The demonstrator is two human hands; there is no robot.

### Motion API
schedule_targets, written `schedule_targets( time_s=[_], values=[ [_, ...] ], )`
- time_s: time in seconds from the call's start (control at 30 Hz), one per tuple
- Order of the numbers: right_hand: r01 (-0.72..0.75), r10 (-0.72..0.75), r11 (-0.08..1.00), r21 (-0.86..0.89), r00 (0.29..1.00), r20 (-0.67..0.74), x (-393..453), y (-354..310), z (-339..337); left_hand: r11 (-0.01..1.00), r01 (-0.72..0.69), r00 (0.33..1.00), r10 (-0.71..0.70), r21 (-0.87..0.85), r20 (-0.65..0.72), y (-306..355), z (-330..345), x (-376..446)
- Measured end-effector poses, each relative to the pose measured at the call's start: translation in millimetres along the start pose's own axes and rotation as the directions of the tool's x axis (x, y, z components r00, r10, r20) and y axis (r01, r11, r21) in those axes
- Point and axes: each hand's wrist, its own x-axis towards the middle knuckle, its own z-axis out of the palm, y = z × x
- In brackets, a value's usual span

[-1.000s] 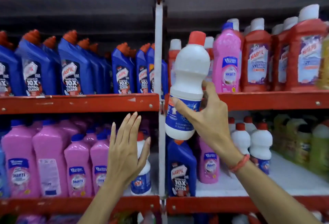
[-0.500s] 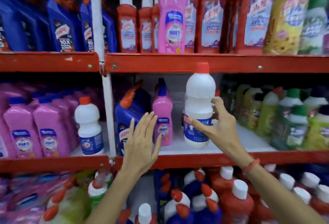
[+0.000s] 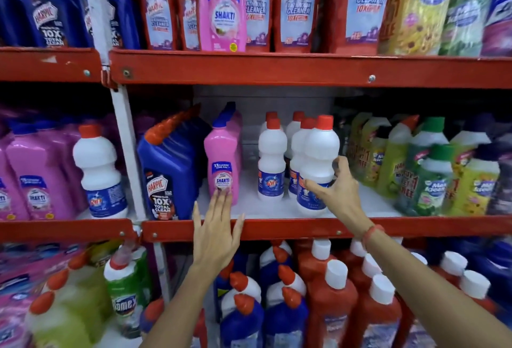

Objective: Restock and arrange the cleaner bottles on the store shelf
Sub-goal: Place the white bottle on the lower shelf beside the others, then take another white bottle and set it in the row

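White bottle (image 3: 318, 165) held low by right hand (image 3: 336, 195). Set flat on shelf (image 3: 277, 228), label forward, beside other white ones. Left hand (image 3: 217, 232) open, empty.

The right hand (image 3: 336, 194) grips a white red-capped bottle (image 3: 318, 165) standing upright on the middle shelf (image 3: 277, 227), just beside other white bottles (image 3: 272, 162); the left hand (image 3: 216, 234) is spread flat, fingertips at a pink Shakti bottle (image 3: 223, 162)
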Motion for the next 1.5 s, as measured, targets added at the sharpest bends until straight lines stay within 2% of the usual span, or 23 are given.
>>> schedule_targets(
  time_s=[0.23,0.47,0.5,0.57,0.63,0.7,0.83,1.03,1.17,1.27,1.4,1.5],
  values=[
    [-0.078,0.079,0.997,-0.024,0.996,0.05,4.1,20.1,2.9,0.999,-0.019,1.0,0.019,0.029,-0.012,-2.0,3.2,-2.7],
    [-0.083,0.083,0.997,-0.001,0.992,0.092,-1.0,29.8,4.0,0.999,-0.033,0.999,0.032,0.037,0.013,-3.1,0.5,-1.4],
    [-0.087,0.087,0.996,0.013,0.995,0.053,-6.3,29.5,6.8,0.999,-0.033,0.999,0.033,0.035,0.025,-3.2,-0.2,-1.1],
    [-0.064,0.064,0.998,0.004,0.982,-0.176,-21.8,22.9,16.9,0.999,-0.052,0.998,0.051,0.018,0.026,-5.0,-3.5,-3.0],
    [0.006,-0.046,0.995,-0.096,0.906,-0.421,-37.5,7.7,31.4,0.997,-0.077,0.997,0.077,-0.032,-0.014,-8.9,-13.2,-4.0],
    [0.093,-0.157,0.984,-0.153,0.854,-0.495,-52.8,-13.1,48.5,0.987,-0.119,0.988,0.107,-0.109,-0.107,-15.1,-30.0,-8.5],
    [0.245,-0.266,0.964,-0.104,0.873,-0.409,-64.7,-58.2,93.7,0.971,-0.186,0.948,0.138,-0.147,-0.287,-53.4,-66.1,-14.8],
    [0.296,-0.266,0.952,0.075,0.924,-0.274,-86.5,-128.0,175.1,0.982,-0.157,0.913,0.103,-0.105,-0.395,-149.0,-100.8,-34.5],
    [0.284,-0.26,0.944,0.167,0.954,-0.152,-101.8,-170.3,234.6,0.993,-0.096,0.925,0.065,-0.066,-0.374,-206.1,-112.0,-44.8],
    [0.231,-0.232,0.955,0.186,0.972,-0.016,-107.2,-192.2,279.5,0.994,-0.038,0.936,-0.001,-0.104,-0.353,-239.9,-114.0,-49.8],
    [0.143,-0.147,0.989,0.047,0.984,0.1,-100.7,-210.6,333.3,0.996,-0.078,0.97,0.065,-0.044,-0.234,-265.8,-106.0,-46.5],
    [0.025,-0.022,0.999,-0.026,0.992,0.128,-95.9,-217.7,359.4,0.995,-0.097,0.986,0.098,0.011,-0.136,-277.7,-95.4,-48.3]
  ],
)
